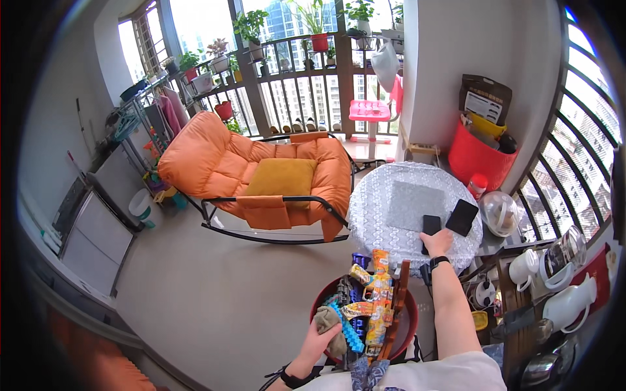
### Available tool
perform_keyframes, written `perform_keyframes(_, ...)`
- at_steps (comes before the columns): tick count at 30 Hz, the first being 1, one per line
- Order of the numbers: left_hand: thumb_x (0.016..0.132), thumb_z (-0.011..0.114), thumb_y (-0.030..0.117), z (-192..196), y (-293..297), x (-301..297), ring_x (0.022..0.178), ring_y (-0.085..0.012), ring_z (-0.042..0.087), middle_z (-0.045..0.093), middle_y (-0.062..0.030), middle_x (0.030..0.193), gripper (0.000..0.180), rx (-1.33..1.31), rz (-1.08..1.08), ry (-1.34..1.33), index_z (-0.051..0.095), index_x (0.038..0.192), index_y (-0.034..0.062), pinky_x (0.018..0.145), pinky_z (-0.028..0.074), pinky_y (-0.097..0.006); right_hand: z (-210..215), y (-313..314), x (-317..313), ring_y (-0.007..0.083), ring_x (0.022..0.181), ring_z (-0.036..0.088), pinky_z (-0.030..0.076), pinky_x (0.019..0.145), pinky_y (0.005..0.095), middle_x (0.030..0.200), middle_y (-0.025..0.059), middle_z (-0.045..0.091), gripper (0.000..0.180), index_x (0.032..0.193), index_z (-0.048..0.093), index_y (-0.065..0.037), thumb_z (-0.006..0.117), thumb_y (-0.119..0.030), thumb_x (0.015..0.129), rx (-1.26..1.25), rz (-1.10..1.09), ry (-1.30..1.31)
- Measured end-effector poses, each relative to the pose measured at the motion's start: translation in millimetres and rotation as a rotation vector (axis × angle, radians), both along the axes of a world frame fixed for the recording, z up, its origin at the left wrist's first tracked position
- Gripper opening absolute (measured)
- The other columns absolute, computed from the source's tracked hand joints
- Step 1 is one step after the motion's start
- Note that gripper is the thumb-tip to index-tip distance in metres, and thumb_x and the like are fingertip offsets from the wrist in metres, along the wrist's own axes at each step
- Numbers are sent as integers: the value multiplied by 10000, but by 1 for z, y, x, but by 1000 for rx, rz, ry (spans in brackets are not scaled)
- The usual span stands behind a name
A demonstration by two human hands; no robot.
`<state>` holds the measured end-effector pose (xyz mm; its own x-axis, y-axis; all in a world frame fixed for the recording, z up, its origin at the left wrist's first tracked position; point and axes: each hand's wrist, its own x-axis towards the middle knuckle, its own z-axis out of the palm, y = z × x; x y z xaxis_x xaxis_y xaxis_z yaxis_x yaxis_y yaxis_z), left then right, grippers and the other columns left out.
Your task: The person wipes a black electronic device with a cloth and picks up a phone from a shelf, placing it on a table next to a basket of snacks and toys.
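Note:
My left hand is closed round a crumpled grey-brown cloth, over the near left side of a red tub. In that tub are toy guns, among them a yellow patterned toy gun, a brown one and a light-blue toy piece. My right arm reaches out to the round table, where my right hand grips the near end of a black phone. To the right of it lies a second flat black phone-like slab. A grey mat is spread behind the phone.
A lace cloth covers the table. On the left stands an orange rocking chair with a mustard cushion. A red bin and a clear domed container flank the table. White jugs crowd a shelf at right.

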<state>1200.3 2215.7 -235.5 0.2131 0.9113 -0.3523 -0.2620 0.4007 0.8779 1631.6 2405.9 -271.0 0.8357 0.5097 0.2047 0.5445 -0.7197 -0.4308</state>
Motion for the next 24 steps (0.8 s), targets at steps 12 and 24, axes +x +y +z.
perform_keyframes(12,875,708,84,9,6,-3,918,-194,648,646,-82,1047,347,29,56,37,539,1171,23,800,550,-347,-11,-15,23,419,1140,547,440,989,466,1156,275,613,911,1138,585,85,763,-651,632,51,251,46)
perform_keyframes(24,927,625,95,-14,16,-2,847,-257,649,637,-121,1002,326,-66,157,-29,479,1216,51,735,582,-425,-14,-84,38,350,893,565,455,821,450,819,148,612,257,800,745,-131,511,-234,835,389,608,118)
